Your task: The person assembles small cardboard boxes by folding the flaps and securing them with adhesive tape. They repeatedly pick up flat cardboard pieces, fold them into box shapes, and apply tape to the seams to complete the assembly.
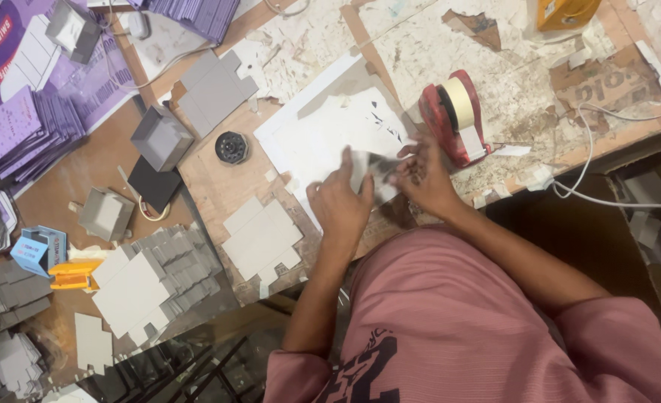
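- The left hand [339,200] and right hand [422,177] meet at the middle of the view, both pinching a small grey card piece [371,173] that is blurred; its exact shape I cannot tell.
- Both hands are closed narrowly on that piece, the left fingers pointing toward 12 o'clock, the right hand gripping from 3 o'clock.
- Under the hands lies a white sheet [315,134] on the worn tabletop [218,186].
- At 8 o'clock of the hands, flat grey die-cut blanks [262,237] lie just beside them, with a fanned stack of more blanks [155,280] farther toward 8.
- At 2 o'clock, near the right hand, stands a red tape dispenser [456,116] holding a roll of tape.
- At 10 o'clock sit a round black lid [231,147] and a folded grey box [161,138].
- Far off at 10 o'clock, purple printed sheets [24,127] are heaped.
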